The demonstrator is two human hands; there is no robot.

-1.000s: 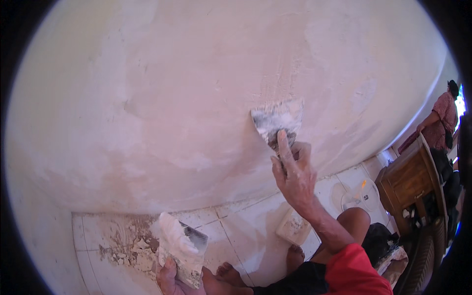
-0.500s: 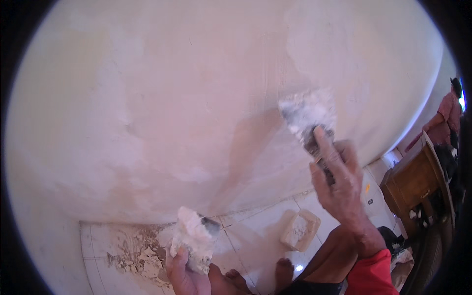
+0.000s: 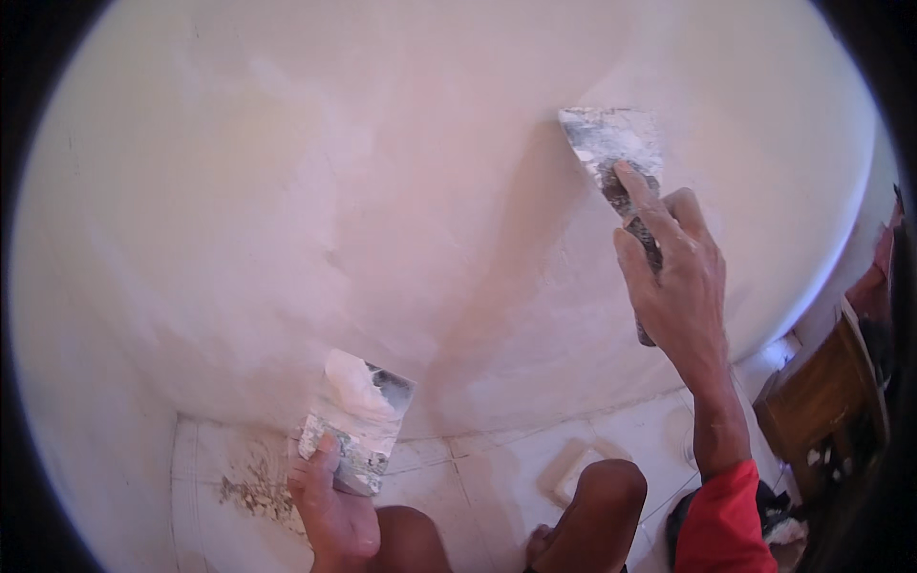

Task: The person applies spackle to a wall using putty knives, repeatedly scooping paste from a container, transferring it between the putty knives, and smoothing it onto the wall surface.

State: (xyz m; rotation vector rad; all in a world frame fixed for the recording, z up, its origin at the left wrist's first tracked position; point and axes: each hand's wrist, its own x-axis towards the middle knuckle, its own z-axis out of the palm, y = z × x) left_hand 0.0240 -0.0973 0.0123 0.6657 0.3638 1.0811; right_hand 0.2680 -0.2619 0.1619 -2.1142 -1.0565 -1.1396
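My right hand point(image 3: 676, 258) is closed round the dark handle of a putty knife point(image 3: 616, 138), index finger stretched toward its blade. The wide blade, smeared with white filler, lies against the pale wall point(image 3: 401, 191). Lower left, my left hand point(image 3: 330, 501) grips a second, flat metal scraper point(image 3: 358, 420) by its near end, the thumb on top. A lump of white filler point(image 3: 358, 384) rests on that scraper's face, which is held a little away from the wall. Patches of smoothed filler show across the wall.
Crumbled debris point(image 3: 258, 492) lies on the white tiled floor point(image 3: 497, 497) at the wall's foot. A pale tub point(image 3: 579, 468) stands partly hidden behind my knee point(image 3: 611, 487). To the right is a brown wooden cabinet point(image 3: 812, 387); part of another person point(image 3: 874, 282) shows beyond it.
My right hand has moved the putty knife up the wall. The left hand with its scraper has risen slightly and shifted left. My knees now show more, covering part of the tub.
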